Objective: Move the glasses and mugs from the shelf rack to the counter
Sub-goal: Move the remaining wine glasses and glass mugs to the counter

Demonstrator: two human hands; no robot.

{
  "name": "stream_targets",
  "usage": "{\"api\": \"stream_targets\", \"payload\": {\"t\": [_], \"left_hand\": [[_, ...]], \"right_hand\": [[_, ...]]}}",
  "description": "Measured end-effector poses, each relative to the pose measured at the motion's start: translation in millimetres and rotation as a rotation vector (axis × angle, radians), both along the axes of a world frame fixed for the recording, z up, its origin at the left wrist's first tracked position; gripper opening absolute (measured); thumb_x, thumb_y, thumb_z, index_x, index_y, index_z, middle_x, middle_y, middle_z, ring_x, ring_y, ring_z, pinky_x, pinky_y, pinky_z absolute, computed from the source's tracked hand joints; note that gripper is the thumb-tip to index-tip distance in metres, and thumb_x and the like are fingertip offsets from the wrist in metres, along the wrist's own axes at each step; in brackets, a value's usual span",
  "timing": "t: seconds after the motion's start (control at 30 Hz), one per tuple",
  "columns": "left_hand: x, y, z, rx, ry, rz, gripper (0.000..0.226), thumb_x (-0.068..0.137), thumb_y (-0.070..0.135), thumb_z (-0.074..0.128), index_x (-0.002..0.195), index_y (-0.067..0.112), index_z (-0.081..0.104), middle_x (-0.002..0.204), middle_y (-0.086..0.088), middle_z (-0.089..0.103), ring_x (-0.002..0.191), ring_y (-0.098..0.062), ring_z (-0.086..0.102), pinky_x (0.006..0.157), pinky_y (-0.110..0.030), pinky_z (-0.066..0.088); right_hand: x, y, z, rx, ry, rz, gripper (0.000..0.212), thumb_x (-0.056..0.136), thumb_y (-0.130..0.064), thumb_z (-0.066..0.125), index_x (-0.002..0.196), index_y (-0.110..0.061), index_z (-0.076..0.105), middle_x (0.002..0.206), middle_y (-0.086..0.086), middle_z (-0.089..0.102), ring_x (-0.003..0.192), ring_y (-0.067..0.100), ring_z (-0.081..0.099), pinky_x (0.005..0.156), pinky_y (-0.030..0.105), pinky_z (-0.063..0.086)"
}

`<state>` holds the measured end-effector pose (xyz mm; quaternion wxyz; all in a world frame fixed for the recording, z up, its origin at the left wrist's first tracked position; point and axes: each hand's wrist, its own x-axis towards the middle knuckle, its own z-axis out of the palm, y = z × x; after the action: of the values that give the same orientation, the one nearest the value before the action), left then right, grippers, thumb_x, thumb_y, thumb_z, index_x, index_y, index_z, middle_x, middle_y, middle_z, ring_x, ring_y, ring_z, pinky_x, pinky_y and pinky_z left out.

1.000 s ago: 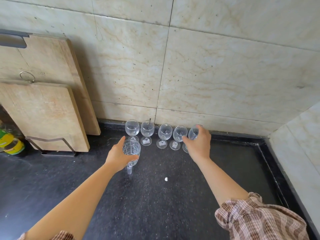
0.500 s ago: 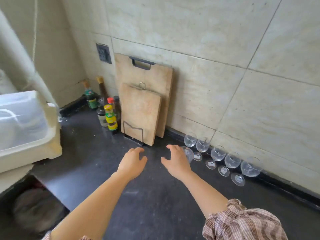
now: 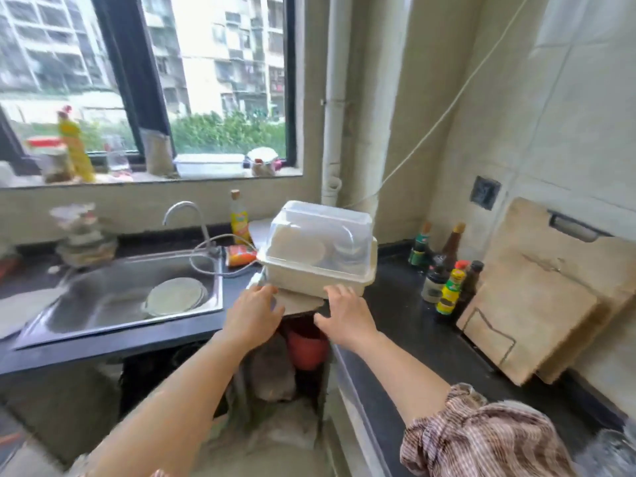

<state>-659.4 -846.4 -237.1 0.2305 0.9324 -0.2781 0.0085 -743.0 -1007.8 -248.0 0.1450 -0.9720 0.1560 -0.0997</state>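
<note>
A white dish rack (image 3: 320,270) with a clear lid stands at the counter corner, with plates showing dimly through the lid. No glass or mug shows inside it. My left hand (image 3: 253,315) and my right hand (image 3: 347,313) reach out side by side just below its front edge, fingers spread, both holding nothing. One blurred glass (image 3: 609,452) shows at the bottom right corner of the black counter (image 3: 406,315); the other wine glasses are out of view.
A steel sink (image 3: 113,294) with a plate in it lies to the left, with a tap (image 3: 186,215) behind. Sauce bottles (image 3: 447,287) and two leaning chopping boards (image 3: 537,304) stand on the right. An open gap with a red pot (image 3: 306,346) lies below the rack.
The view has swung left from the row of wine glasses to the dish rack. My left hand let go of the glass it held, and both empty hands now reach toward the rack.
</note>
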Motion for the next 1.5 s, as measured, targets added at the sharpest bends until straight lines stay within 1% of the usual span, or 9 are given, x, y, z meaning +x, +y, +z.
{"api": "stream_targets", "payload": {"t": [0.13,0.43,0.57,0.8,0.9,1.03,1.17,1.3,1.5], "left_hand": [[46.3,121.8,15.7,0.046,-0.079,0.156,0.040,0.092,0.032,0.045,0.126,0.012,0.053,0.126,-0.014,0.054,0.117,-0.031,0.051,0.096,-0.040,0.041],[130.6,373.1,60.6,0.064,-0.113,0.418,0.042,0.091,0.032,0.042,0.129,0.014,0.046,0.132,-0.013,0.047,0.123,-0.031,0.040,0.096,-0.042,0.038],[166.2,451.0,82.1,0.039,-0.125,0.528,0.041,0.091,0.033,0.043,0.128,0.016,0.048,0.129,-0.012,0.048,0.121,-0.030,0.043,0.095,-0.041,0.039],[250.8,539.5,99.5,-0.007,-0.181,0.642,0.038,0.090,0.033,0.044,0.122,0.015,0.052,0.124,-0.013,0.051,0.118,-0.030,0.045,0.096,-0.041,0.040],[301.5,573.0,98.7,-0.039,-0.199,0.682,0.038,0.091,0.033,0.044,0.122,0.015,0.052,0.125,-0.011,0.051,0.118,-0.028,0.046,0.095,-0.041,0.041],[380.0,617.7,99.5,-0.042,-0.167,0.727,0.042,0.091,0.034,0.043,0.129,0.016,0.048,0.128,-0.013,0.049,0.119,-0.030,0.046,0.097,-0.043,0.041],[455.3,660.1,102.6,-0.104,-0.140,0.779,0.042,0.090,0.035,0.044,0.128,0.019,0.049,0.129,-0.009,0.050,0.117,-0.027,0.049,0.097,-0.041,0.042],[516.6,705.5,106.2,-0.142,-0.137,0.830,0.039,0.090,0.035,0.045,0.125,0.018,0.052,0.129,-0.011,0.051,0.117,-0.029,0.050,0.097,-0.040,0.042],[596.8,764.4,101.9,-0.309,-0.117,0.900,0.042,0.089,0.032,0.048,0.127,0.015,0.052,0.130,-0.011,0.051,0.117,-0.029,0.049,0.095,-0.037,0.039]], "right_hand": [[65.8,116.9,12.3,-0.044,0.004,0.145,0.059,0.082,-0.040,0.059,0.131,-0.009,0.044,0.133,0.011,0.049,0.124,0.031,0.041,0.105,0.042,0.035],[202.3,350.3,58.4,-0.066,-0.048,0.406,0.064,0.087,-0.041,0.054,0.140,-0.010,0.036,0.140,0.010,0.042,0.129,0.029,0.035,0.105,0.043,0.034],[253.9,426.2,80.1,-0.073,-0.085,0.495,0.058,0.087,-0.040,0.054,0.135,-0.011,0.040,0.136,0.010,0.044,0.124,0.029,0.038,0.098,0.043,0.038],[356.2,525.8,98.1,-0.099,-0.149,0.609,0.061,0.086,-0.041,0.056,0.137,-0.012,0.039,0.140,0.010,0.042,0.131,0.030,0.035,0.103,0.045,0.036],[412.4,560.9,98.8,-0.104,-0.170,0.657,0.057,0.087,-0.039,0.054,0.134,-0.011,0.041,0.136,0.011,0.045,0.127,0.031,0.038,0.104,0.044,0.036],[495.2,605.3,104.1,-0.081,-0.193,0.703,0.056,0.087,-0.038,0.054,0.134,-0.012,0.040,0.136,0.010,0.045,0.126,0.030,0.038,0.102,0.045,0.037],[578.7,650.0,117.5,-0.043,-0.208,0.740,0.057,0.087,-0.040,0.054,0.135,-0.013,0.040,0.135,0.008,0.045,0.128,0.029,0.037,0.101,0.045,0.037],[642.8,693.7,121.9,0.006,-0.193,0.779,0.052,0.084,-0.037,0.056,0.129,-0.012,0.044,0.127,0.009,0.049,0.122,0.030,0.042,0.096,0.042,0.042],[718.5,751.6,114.9,0.100,-0.160,0.800,0.065,0.087,-0.038,0.056,0.141,-0.009,0.034,0.141,0.010,0.042,0.132,0.027,0.035,0.106,0.040,0.035]]}}
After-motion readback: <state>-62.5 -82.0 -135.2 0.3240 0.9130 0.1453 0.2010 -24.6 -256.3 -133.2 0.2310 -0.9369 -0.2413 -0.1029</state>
